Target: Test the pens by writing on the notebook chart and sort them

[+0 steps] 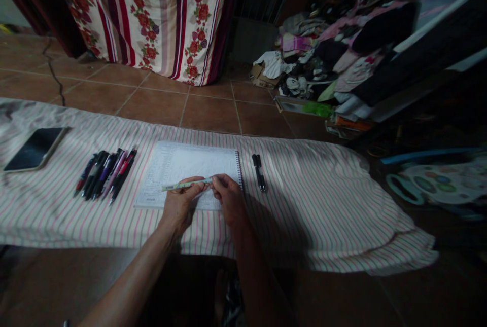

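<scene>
Forearms [142, 266]: At the bottom of the frame, we see two bare arms reaching over a surface draped in striped cloth [342, 205].
Left hand [178, 205]: Just below the frame's center, its thumb and fingers pinch a pale green pen [178, 185] by the barrel.
Right hand [227, 195]: Its fingers close on the pen's right end, covering a tip we cannot make out.
Pale green pen: It lies nearly level over the lower half of a notebook, left end jutting free. A hard pull or twist, we judge, could slip the slim barrel from the pinch; a bare tip could then mark the page.
Notebook [190, 162]: Flat beneath both hands, spiral binding along its right edge, its print too dim for us to read. A leaning wrist could skew it.
Black pen [260, 172]: Right of the notebook and apart from it; a swinging right forearm might set it rolling.
Row of pens [103, 175]: Bunched left of the notebook, where a stray elbow could scatter them.
Phone [36, 149]: Screen dark, at the frame's far left.
Background: Beyond the tiled floor [213, 109], we find a floral curtain [167, 17] at top and heaped clothes [304, 58] at upper right.
</scene>
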A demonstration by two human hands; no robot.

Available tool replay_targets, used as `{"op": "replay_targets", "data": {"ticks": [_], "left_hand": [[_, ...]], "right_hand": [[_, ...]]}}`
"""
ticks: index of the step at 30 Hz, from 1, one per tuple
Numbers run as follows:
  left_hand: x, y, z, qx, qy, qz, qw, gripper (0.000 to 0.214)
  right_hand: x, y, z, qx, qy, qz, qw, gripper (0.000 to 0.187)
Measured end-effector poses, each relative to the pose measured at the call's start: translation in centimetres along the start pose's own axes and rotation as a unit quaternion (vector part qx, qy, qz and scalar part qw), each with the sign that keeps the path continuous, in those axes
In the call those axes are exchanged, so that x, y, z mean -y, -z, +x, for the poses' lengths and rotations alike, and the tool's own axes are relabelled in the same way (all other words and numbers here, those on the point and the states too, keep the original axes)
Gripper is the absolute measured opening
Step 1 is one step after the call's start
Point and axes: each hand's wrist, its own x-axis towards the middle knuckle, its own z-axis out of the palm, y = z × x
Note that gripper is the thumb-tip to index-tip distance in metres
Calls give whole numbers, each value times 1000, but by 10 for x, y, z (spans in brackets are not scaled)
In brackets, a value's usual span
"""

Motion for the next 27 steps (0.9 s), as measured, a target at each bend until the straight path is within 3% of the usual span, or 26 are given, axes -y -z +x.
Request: {"op": "replay_targets", "data": {"ticks": [7,11,16,22,27], "left_hand": [[1,4,3,13,-6,10,1000,31],[-1,1,0,4,4,14,1000,33],[-2,-1,-1,2,1,1,1000,33],[-3,0,0,-8,-5,17,1000,33],[-4,0,0,-4,-8,27,1000,33]], "right_hand": [[1,2,-2,-4,-65,-20,998,36],[0,3,0,-12,-36,-50,998,33],[2,0,0,-13,-23,-8,1000,26],[3,0,-3,1,-57,-4,998,34],[-3,5,1,0,-26,-20,999,33]]}}
